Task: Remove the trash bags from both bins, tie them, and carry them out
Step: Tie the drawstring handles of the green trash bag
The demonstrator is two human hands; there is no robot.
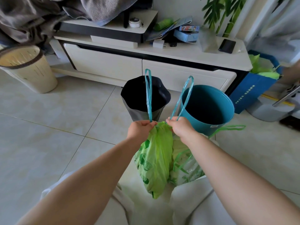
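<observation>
A home living room.
Beyond the fingers [146,123] stands a low white TV cabinet [105,62] holding a phone [227,45] and boxes [186,35]; a houseplant [227,13] rises behind it, tiled floor [48,127] below.

Thin crinkly plastic green bag [155,161], smooth teal bin [209,111], glossy floor tiles [48,120], matt white cabinet [105,62], rough grey towel [103,8].

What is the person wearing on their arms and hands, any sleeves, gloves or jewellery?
Nothing shows. The left hand and right hand are ungloved, with no rings or watch visible. The left forearm and right forearm are uncovered, no sleeve in view.
</observation>
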